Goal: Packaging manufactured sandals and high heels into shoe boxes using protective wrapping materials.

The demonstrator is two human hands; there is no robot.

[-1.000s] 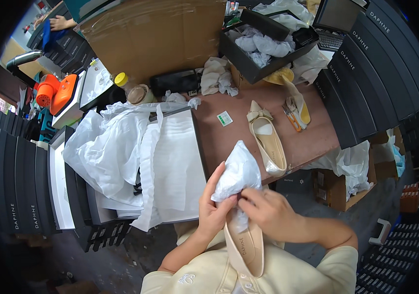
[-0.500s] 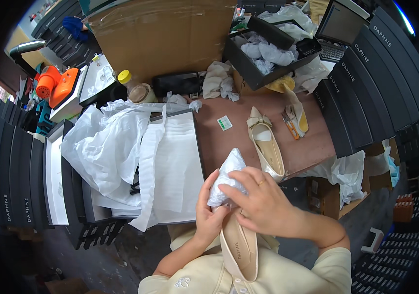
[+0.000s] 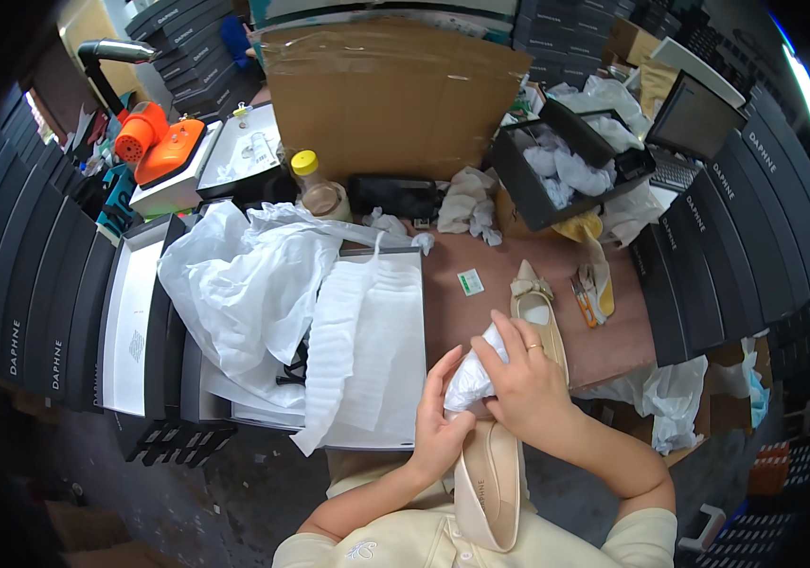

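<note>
A beige flat shoe (image 3: 488, 483) lies heel toward me against my front, its toe end wrapped in white tissue paper (image 3: 471, 381). My left hand (image 3: 440, 421) closes round the left side of the wrapped toe, thumb near the shoe's opening. From the right, my right hand (image 3: 530, 386) presses its fingers over the tissue paper and hides part of it. Just beyond, a matching shoe (image 3: 527, 284) with a pointed toe and a bow stands on the brown tabletop (image 3: 452, 312), partly covered by my right hand.
An open shoe box (image 3: 381, 417) with white paper sheets and crumpled tissue (image 3: 244, 284) is at left. Orange-handled snips (image 3: 583, 301) and a small green-white packet (image 3: 470, 282) lie on the table. Dark box stacks (image 3: 722, 256) flank it; a black box of crumpled paper (image 3: 556, 170) stands behind.
The view has shifted, so the table's things appear lower and farther right. Both hands stay on the wrapped toe; my right fingers have moved farther over the tissue paper.
</note>
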